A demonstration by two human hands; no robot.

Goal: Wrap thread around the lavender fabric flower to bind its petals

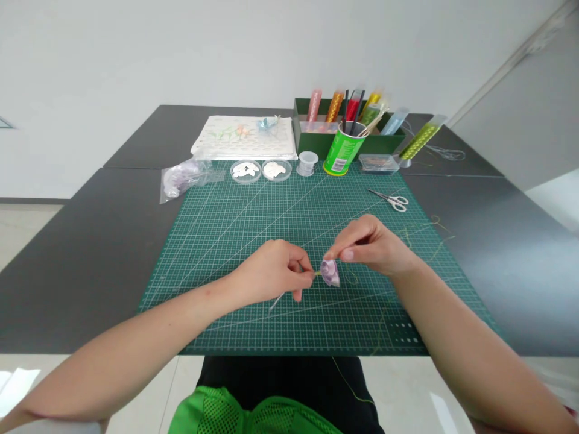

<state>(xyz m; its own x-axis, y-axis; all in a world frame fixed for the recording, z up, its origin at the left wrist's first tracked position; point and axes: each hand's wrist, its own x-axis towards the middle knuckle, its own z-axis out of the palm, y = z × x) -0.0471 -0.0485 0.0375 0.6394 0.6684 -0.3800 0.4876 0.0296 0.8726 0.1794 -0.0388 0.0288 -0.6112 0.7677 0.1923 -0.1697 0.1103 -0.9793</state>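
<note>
A small pale purple flower [330,273] on a thin stem is held over the green cutting mat [235,223]. My left hand [279,271] pinches the stem just left of the flower, and the stem's lower end sticks out below the fingers. At the flower's upper edge are the fingertips of my right hand [366,244], thumb and index finger close together; whether they grip a petal or thread is too small to tell. A thin yellow-green thread [355,277] curls right of the flower, with more strands farther right on the mat.
White-handled scissors [397,202] lie beyond my right hand. Along the back stand a green can [342,154], a dark green box [312,143], two shallow dishes [245,172] and a lidded tub [307,164]. A plastic bag [181,179] and white sheets [244,141] are back left.
</note>
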